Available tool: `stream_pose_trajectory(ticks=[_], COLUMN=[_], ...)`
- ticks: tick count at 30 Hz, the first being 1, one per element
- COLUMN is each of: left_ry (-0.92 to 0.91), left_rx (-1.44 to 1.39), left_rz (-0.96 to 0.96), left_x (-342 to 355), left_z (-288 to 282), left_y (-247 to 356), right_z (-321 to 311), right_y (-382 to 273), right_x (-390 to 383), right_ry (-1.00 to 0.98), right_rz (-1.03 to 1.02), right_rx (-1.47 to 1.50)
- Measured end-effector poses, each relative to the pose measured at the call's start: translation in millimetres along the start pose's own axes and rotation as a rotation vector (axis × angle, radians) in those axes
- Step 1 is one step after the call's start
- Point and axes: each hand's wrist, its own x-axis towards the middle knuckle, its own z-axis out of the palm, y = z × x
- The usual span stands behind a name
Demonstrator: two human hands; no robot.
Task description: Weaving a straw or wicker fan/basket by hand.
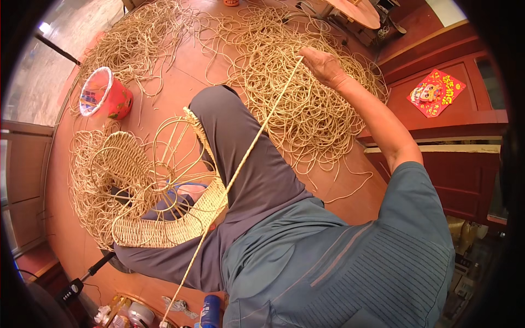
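Observation:
My right hand [324, 65] is stretched far out over the floor, shut on a long twisted straw cord [246, 153]. The cord runs taut from that hand across my grey-trousered knee [240, 142] down to the lower edge of the picture. On my lap leans a half-woven basket piece [164, 224]: a tightly woven tan band with bare looped ribs [164, 147] rising from it. My left hand does not show; it may be hidden behind the weave or under my body.
Loose tangles of tan cord [306, 104] cover the reddish floor ahead and to the left [131, 38]. A red-and-white plastic bucket [104, 95] lies at left. A red wooden cabinet [454, 164] stands on the right. Bottles [210, 311] and a dark-handled tool [82, 279] lie near me.

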Motion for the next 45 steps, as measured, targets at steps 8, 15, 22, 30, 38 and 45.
stream_pose_trajectory(ticks=[8, 15, 22, 30, 38, 45], left_ry=[0.096, -0.787, -0.794, -0.027, 0.042, 0.146], left_rx=[0.466, -0.463, -0.488, -0.404, -0.108, 0.366], left_rz=[0.096, -0.019, -0.408, -0.276, -0.12, 0.264], left_x=[-25, -139, -129, -59, -6, -14], left_z=[17, 265, 247, 83, -14, -34], left_y=[42, 312, 291, 123, -21, -43], right_z=[-31, -34, -6, -12, 8, 7], right_y=[-181, -368, -347, -241, -85, -58], right_x=[47, 44, 44, 47, 13, 12], right_ry=[-0.032, -0.118, -0.064, -0.005, -0.031, 0.001], right_rz=[-0.176, -0.487, -0.56, -0.429, -0.185, 0.098], right_rx=[0.372, 0.53, 0.458, 0.327, 0.152, 0.129])
